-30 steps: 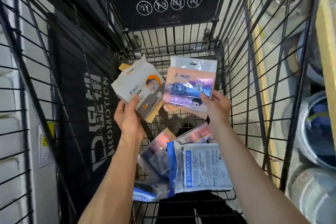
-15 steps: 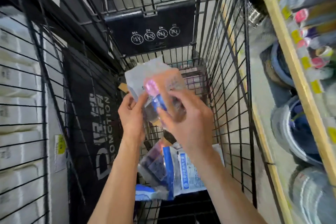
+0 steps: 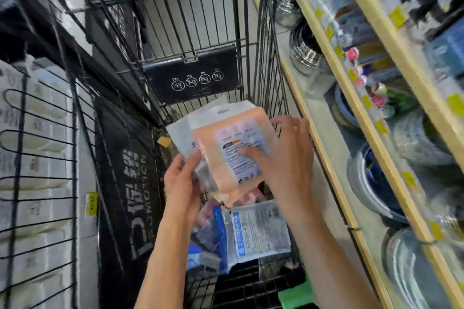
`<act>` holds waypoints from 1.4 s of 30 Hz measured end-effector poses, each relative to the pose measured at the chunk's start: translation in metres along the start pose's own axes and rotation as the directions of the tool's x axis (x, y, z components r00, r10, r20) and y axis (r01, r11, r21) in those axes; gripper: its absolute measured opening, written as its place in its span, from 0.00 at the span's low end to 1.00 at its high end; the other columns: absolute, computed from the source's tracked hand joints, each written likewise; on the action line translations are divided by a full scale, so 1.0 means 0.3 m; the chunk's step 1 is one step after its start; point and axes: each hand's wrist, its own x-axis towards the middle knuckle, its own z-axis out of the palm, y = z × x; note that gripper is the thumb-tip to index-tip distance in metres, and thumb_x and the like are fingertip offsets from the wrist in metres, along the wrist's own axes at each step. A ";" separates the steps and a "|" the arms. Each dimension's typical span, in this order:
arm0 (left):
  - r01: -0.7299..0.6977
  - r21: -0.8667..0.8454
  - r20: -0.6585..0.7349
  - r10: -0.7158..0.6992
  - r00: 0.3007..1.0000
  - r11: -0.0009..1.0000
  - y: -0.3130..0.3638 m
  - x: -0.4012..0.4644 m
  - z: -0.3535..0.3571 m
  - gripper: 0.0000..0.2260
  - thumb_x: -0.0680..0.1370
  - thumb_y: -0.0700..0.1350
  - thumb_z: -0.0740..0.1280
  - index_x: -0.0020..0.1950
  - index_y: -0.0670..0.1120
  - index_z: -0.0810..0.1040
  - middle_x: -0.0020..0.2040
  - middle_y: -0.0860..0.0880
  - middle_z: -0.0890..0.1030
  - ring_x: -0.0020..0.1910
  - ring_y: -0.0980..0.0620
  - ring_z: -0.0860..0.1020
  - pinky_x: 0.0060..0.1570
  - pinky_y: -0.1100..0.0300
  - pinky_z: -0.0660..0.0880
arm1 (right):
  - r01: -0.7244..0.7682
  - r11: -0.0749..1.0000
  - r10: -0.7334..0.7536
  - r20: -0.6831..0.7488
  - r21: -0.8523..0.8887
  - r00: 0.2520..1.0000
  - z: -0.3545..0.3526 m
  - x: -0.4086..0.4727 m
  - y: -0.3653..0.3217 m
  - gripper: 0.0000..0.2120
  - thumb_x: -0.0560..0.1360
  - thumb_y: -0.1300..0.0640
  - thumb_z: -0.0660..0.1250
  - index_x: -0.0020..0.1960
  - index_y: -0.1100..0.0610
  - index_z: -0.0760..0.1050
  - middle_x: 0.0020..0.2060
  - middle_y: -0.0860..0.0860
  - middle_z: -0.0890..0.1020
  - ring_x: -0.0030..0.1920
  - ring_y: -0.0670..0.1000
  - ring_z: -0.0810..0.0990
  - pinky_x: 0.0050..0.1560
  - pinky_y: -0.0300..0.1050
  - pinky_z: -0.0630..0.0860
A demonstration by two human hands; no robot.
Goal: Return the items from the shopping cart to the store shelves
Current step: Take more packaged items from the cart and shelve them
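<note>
I hold two flat packets above the black wire shopping cart (image 3: 266, 63). A peach packet (image 3: 216, 155), its printed back facing me, lies stacked over a white packet (image 3: 179, 133). My right hand (image 3: 283, 158) presses on the peach packet from the right, fingers spread over its label. My left hand (image 3: 179, 180) grips the lower left edge of the stack. Below, on the cart floor, lie a white and blue packet (image 3: 256, 231) and several other small packets (image 3: 206, 233).
Wooden-edged store shelves (image 3: 356, 118) run along the right, holding stacked bowls and plates (image 3: 369, 178) below and small goods with yellow price tags above. A black promotion panel (image 3: 128, 183) lines the cart's left side. White boxes (image 3: 32, 158) stand beyond it.
The two packets, held apart a second ago, are now stacked together with the peach one turned back side up. The view has swung up and right toward the shelves.
</note>
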 end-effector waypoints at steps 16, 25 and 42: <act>-0.434 0.239 0.175 0.401 0.899 0.868 0.178 -0.320 0.245 0.09 0.75 0.34 0.73 0.53 0.42 0.80 0.46 0.46 0.86 0.45 0.52 0.84 0.43 0.59 0.80 | 0.091 0.991 -0.090 -0.011 0.095 0.996 -0.245 -0.175 -0.121 0.39 0.64 0.43 0.75 0.71 0.50 0.63 0.66 0.52 0.73 0.63 0.57 0.75 0.61 0.49 0.75; -0.566 0.256 0.419 0.438 0.796 0.784 0.190 -0.450 0.585 0.14 0.72 0.31 0.75 0.55 0.36 0.79 0.49 0.43 0.85 0.47 0.56 0.84 0.46 0.65 0.79 | -0.096 0.990 0.124 -0.315 0.101 0.941 -0.513 -0.137 -0.051 0.36 0.67 0.51 0.72 0.71 0.54 0.60 0.62 0.55 0.78 0.59 0.59 0.80 0.53 0.50 0.76; -0.638 0.158 0.844 0.232 0.483 0.754 0.283 -0.284 1.359 0.08 0.74 0.41 0.75 0.50 0.49 0.82 0.49 0.45 0.85 0.48 0.48 0.82 0.50 0.50 0.79 | 0.059 0.616 0.721 -0.592 0.786 0.361 -1.010 -0.128 0.364 0.07 0.67 0.63 0.76 0.42 0.53 0.84 0.41 0.53 0.86 0.45 0.57 0.83 0.50 0.57 0.79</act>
